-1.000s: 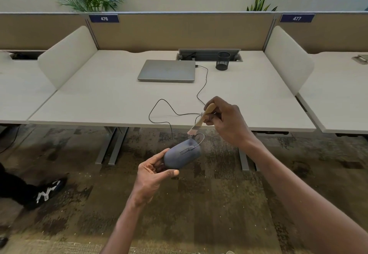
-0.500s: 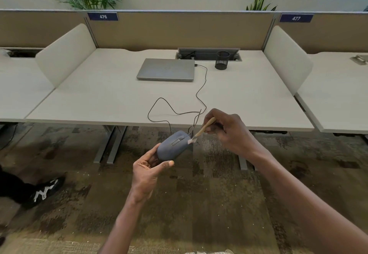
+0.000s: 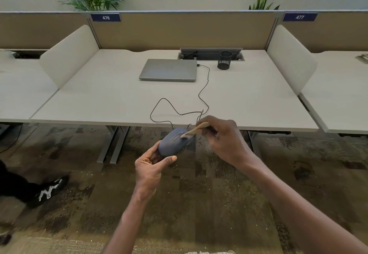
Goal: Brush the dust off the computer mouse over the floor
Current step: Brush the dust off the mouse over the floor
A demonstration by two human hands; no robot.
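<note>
Lowered since a second ago, the brush (image 3: 196, 129) now touches the grey-blue mouse (image 3: 172, 144) at frame centre; left hand (image 3: 152, 167) grips the mouse, right hand (image 3: 223, 137) pinches the brush.

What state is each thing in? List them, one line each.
mouse: held off the desk, over the floor
brush: bristles on the mouse
left hand: gripping the mouse
right hand: gripping the brush
laptop: closed, cable plugged in
pen cup: upright
</note>
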